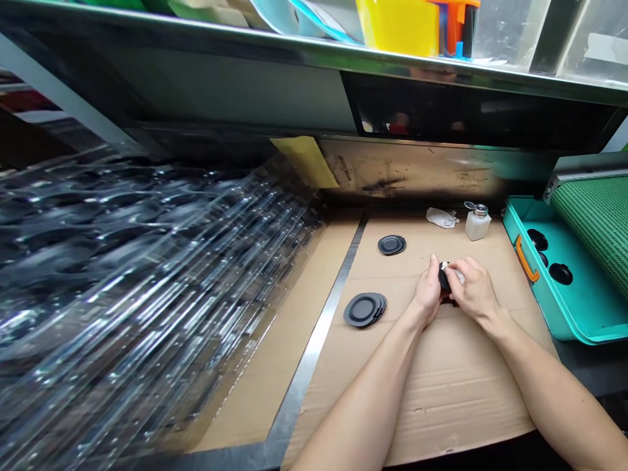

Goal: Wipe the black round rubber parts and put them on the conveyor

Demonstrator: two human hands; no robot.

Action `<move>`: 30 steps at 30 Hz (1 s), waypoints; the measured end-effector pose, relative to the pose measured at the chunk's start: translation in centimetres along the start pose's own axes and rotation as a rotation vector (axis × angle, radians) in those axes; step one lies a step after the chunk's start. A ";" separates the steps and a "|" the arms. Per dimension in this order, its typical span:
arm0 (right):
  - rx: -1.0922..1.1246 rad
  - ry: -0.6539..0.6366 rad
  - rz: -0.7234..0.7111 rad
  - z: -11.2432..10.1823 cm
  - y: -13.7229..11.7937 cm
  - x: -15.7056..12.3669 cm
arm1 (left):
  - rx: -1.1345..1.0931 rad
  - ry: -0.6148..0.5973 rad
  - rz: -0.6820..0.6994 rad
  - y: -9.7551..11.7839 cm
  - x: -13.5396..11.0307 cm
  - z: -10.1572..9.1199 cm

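Observation:
Over the cardboard, my left hand (428, 292) is closed around a small round black part (444, 277), which is mostly covered by my fingers. My right hand (473, 288) pinches a white wipe (460, 277) against that part. A little of the wipe shows between the hands. Something dark lies just beneath them, too hidden to name. To their left, a fanned stack of black discs (364, 309) lies on the cardboard, and a smaller stack of black discs (391, 245) sits farther back.
Stacked clear plastic trays (147, 281) fill the left side. A white pump bottle (477, 224) and a crumpled wipe (441, 217) stand at the back. On the right, a teal bin (583, 320) holds several black parts beside a green conveyor belt (596, 216). A shelf (275, 46) overhangs the bench.

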State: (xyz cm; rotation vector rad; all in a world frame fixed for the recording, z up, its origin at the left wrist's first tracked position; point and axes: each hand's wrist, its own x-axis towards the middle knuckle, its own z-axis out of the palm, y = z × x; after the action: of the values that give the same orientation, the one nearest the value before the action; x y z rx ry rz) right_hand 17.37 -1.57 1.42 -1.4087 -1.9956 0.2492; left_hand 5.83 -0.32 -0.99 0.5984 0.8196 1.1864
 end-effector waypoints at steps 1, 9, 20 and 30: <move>0.014 -0.031 -0.014 -0.1 0.1 0.1 | 0.022 0.021 0.023 0.0 0.1 -0.1; -0.351 -0.045 0.301 -2.6 3.3 1.1 | 0.107 0.177 0.414 1.5 -1.0 -0.3; -0.414 -0.257 0.242 -4.6 1.5 0.8 | 0.871 0.263 0.937 1.2 -1.9 0.0; -0.332 -0.310 0.163 -3.9 0.4 0.4 | 1.217 0.345 1.330 1.6 -1.8 -0.6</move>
State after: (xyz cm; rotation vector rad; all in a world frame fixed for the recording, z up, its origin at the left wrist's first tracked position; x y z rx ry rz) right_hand 19.97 -1.89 4.31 -1.8396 -2.2508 0.2253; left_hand 4.17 -1.57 0.28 2.2121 1.5068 1.9112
